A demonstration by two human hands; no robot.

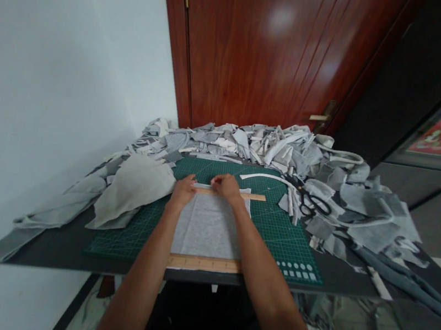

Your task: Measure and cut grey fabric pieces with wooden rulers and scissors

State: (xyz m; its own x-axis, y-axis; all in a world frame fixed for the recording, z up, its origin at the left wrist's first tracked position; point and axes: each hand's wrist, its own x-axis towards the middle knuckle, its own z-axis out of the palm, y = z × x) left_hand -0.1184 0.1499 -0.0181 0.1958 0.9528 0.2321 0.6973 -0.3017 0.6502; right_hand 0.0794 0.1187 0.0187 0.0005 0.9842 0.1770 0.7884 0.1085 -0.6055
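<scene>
A light grey cloth [211, 225] lies flat on a green cutting mat [276, 235]. Across its far edge runs a thin wooden ruler [257, 197], with a narrow strip of cloth showing just beyond it. My left hand [184, 190] is closed at the cloth's far left corner, beside the ruler's left end. With bent fingers pinched together, my right hand [225, 185] grips the far edge of the cloth near its middle. The small fold between the fingers is partly hidden. A wider wooden ruler [205, 263] rests along the near edge, between my forearms.
Heaped grey fabric scraps [244, 144] line the back of the dark table [64, 252]. A large grey piece [133, 187] overlaps the mat's left side. Black-handled scissors [315, 204] lie among scraps on the right, near a curved white strip [269, 177]. A wooden door [255, 53] stands behind.
</scene>
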